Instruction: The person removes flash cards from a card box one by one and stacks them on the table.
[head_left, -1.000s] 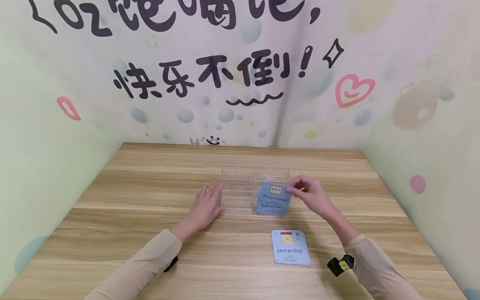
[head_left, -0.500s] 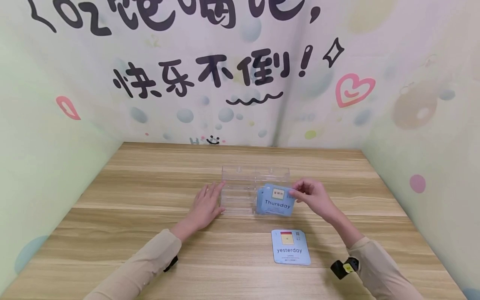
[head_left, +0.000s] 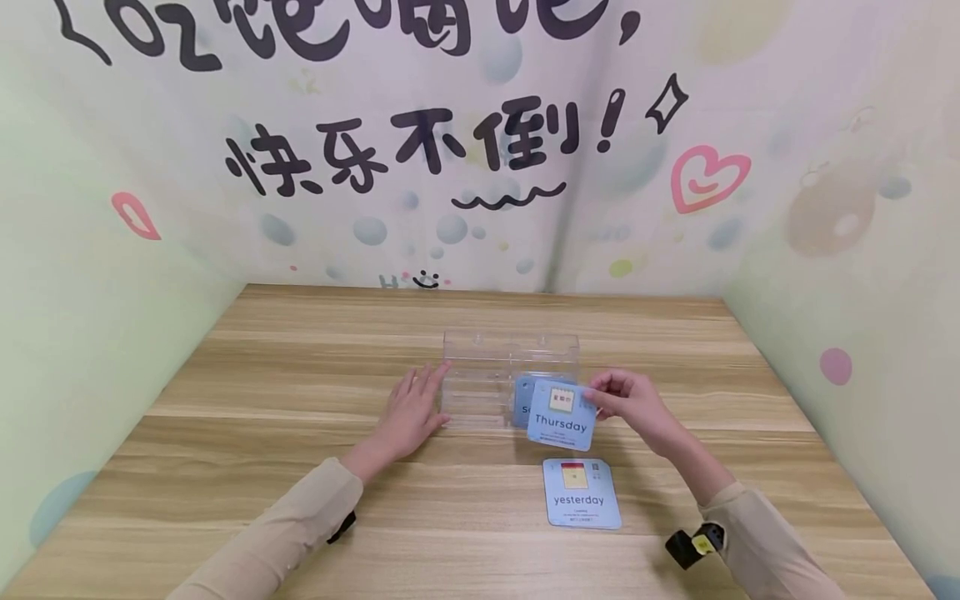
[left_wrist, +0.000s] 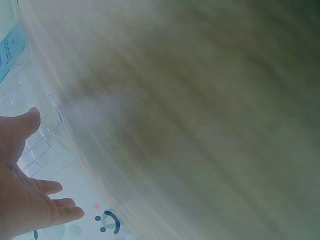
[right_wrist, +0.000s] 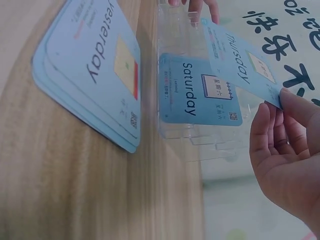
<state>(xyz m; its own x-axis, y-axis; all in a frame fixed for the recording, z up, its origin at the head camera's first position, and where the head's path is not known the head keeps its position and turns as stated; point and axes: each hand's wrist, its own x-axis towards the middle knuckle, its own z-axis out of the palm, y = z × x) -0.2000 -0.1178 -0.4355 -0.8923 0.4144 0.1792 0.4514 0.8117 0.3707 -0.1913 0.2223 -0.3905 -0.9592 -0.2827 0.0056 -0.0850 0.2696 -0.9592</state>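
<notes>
A blue card printed "Thursday" (head_left: 561, 421) is pinched at its upper right corner by my right hand (head_left: 630, 404), between thumb and curled fingers. It tilts in front of a clear plastic rack (head_left: 476, 392). Behind it, a "Saturday" card (right_wrist: 200, 90) stands in the rack's right side. My left hand (head_left: 408, 412) has its fingers spread, with fingertips at the rack's left edge; the left wrist view shows the extended thumb (left_wrist: 31, 122) over the clear plastic. On the table nearer me lies a small stack of cards topped by "yesterday" (head_left: 581, 496).
The wood-grain table (head_left: 300, 358) runs back to a printed cloth wall (head_left: 360, 225) with black writing. Pale side walls (head_left: 847, 275) border it left and right. The rack has stepped tiers, and its left side shows bare plastic.
My right hand has drawn the "Thursday" card down and toward me, away from the rack, uncovering part of the "Saturday" card. My left hand has stayed at the rack's left edge.
</notes>
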